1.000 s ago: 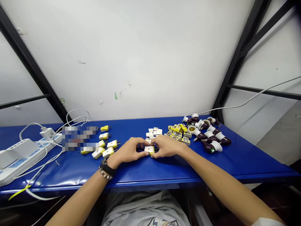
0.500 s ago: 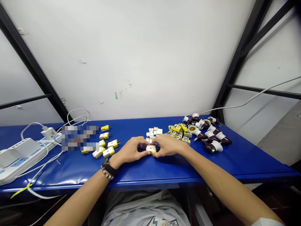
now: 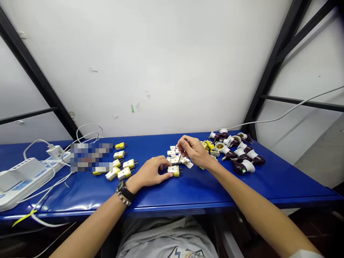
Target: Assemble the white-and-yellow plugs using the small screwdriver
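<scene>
Two-pin plug [image 3: 174, 171], white with a yellow end, is steadied on the blue table [image 3: 292, 190] by the left hand [image 3: 148, 173], fingers together against its side; a thin dark shaft [image 3: 178, 159] is pinched by the right hand [image 3: 194, 151] above white plug housings [image 3: 174, 152]; a firm, square hold is called for; no lettering can be read
</scene>
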Demonstrator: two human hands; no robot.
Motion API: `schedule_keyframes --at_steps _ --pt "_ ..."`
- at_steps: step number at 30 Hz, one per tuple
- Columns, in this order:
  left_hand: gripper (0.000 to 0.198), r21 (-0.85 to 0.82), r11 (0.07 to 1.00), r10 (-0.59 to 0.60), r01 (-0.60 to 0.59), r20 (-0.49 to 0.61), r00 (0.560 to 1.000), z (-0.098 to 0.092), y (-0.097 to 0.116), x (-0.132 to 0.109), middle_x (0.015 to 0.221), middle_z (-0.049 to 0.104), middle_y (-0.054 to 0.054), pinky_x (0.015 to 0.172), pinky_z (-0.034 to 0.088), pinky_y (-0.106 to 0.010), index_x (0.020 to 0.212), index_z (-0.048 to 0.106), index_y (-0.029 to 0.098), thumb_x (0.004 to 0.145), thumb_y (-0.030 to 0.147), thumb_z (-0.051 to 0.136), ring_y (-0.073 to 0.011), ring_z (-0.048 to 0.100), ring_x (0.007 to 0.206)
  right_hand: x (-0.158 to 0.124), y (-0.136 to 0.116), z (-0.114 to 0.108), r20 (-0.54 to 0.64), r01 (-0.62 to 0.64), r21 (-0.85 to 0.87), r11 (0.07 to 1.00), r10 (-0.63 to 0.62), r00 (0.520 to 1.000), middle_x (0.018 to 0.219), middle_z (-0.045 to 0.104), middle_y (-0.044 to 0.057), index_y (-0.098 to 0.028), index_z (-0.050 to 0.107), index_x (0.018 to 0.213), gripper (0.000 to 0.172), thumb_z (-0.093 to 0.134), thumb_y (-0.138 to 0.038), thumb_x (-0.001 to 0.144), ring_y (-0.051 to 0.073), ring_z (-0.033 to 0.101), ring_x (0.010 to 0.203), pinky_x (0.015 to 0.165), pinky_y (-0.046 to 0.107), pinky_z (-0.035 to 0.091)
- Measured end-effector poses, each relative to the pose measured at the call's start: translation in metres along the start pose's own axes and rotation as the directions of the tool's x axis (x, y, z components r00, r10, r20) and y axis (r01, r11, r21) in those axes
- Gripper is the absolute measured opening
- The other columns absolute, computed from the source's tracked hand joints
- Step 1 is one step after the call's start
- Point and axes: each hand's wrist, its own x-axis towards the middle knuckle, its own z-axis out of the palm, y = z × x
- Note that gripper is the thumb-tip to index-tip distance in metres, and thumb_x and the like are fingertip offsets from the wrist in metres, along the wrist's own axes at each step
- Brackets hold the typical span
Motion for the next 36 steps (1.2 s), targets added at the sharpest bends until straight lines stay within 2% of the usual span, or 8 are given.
schedule_keyframes --at_steps 2,6,17,22,25,29,34,36 --pt "0.026 -0.014 1.000 0.004 -0.004 -0.001 1.000 0.000 -0.001 0.000 0.090 0.066 -0.002 0.073 0.043 -0.028 0.105 0.072 0.023 0.086 0.040 0.070 -0.0152 0.058 0.074 -0.002 0.001 0.006 -0.014 0.018 0.041 0.999 -0.018 1.000 0.072 0.057 0.000 -0.019 0.055 0.081 0.040 0.046 -0.053 0.099 0.011 0.053 0.056 0.051 0.023 0.043" --pt "0.025 -0.023 1.000 0.008 -0.008 0.003 1.000 0.002 -0.003 0.000 0.091 0.066 -0.001 0.071 0.044 -0.027 0.106 0.071 0.024 0.087 0.040 0.069 -0.0146 0.058 0.072 -0.005 -0.002 0.015 0.044 0.040 -0.019 0.999 -0.039 0.998 0.070 0.058 0.000 -0.019 0.054 0.080 0.038 0.047 -0.051 0.099 0.011 0.053 0.057 0.053 0.023 0.043" --pt "0.027 0.000 1.000 0.014 -0.014 0.004 1.000 0.004 -0.003 0.000 0.090 0.066 -0.002 0.070 0.043 -0.027 0.105 0.071 0.023 0.088 0.043 0.067 -0.0148 0.059 0.071 -0.006 -0.006 0.015 0.084 0.068 -0.147 0.987 -0.056 0.995 0.069 0.057 0.000 -0.018 0.055 0.080 0.032 0.043 -0.038 0.101 0.012 0.052 0.061 0.058 0.025 0.041" --pt "0.027 -0.003 1.000 0.020 -0.020 0.006 1.000 0.004 -0.004 0.000 0.091 0.067 -0.002 0.069 0.044 -0.027 0.104 0.071 0.022 0.088 0.044 0.067 -0.0147 0.059 0.070 -0.005 -0.006 0.016 0.017 0.134 -0.251 0.959 -0.135 0.991 0.085 0.059 0.003 -0.017 0.065 0.096 0.023 0.048 -0.033 0.099 0.013 0.053 0.067 0.063 0.027 0.045" --pt "0.027 0.003 1.000 0.017 -0.017 0.007 1.000 0.004 -0.004 0.000 0.090 0.066 -0.002 0.069 0.044 -0.027 0.105 0.071 0.023 0.089 0.043 0.066 -0.0147 0.058 0.069 -0.004 -0.001 0.019 -0.034 0.109 -0.176 0.978 -0.116 0.993 0.092 0.061 0.004 -0.020 0.065 0.113 0.025 0.062 -0.033 0.092 0.013 0.056 0.069 0.062 0.027 0.049" --pt "0.025 -0.003 1.000 0.021 -0.021 0.004 1.000 0.003 -0.003 0.000 0.088 0.066 -0.001 0.070 0.044 -0.027 0.106 0.071 0.024 0.088 0.041 0.067 -0.0146 0.058 0.069 -0.004 0.002 0.022 -0.118 0.029 0.065 0.997 -0.021 0.993 0.084 0.067 0.003 -0.019 0.064 0.102 0.029 0.076 -0.034 0.080 0.014 0.062 0.065 0.059 0.027 0.054" --pt "0.025 -0.013 1.000 0.028 -0.028 0.006 1.000 0.003 -0.002 0.000 0.091 0.068 -0.002 0.069 0.044 -0.027 0.104 0.071 0.023 0.089 0.042 0.066 -0.0146 0.058 0.070 -0.004 -0.003 0.021 0.034 -0.054 0.218 0.974 0.048 0.998 0.100 0.071 0.006 -0.019 0.065 0.109 0.026 0.064 -0.032 0.087 0.010 0.063 0.054 0.051 0.026 0.052" --pt "0.025 -0.013 0.999 0.029 -0.029 0.005 1.000 0.003 -0.001 0.000 0.091 0.068 -0.002 0.069 0.043 -0.027 0.104 0.071 0.023 0.089 0.042 0.066 -0.0147 0.058 0.070 -0.004 -0.004 0.021 0.065 -0.082 0.234 0.969 0.069 0.995 0.097 0.069 0.005 -0.019 0.065 0.110 0.027 0.063 -0.034 0.088 0.010 0.064 0.054 0.046 0.023 0.048"
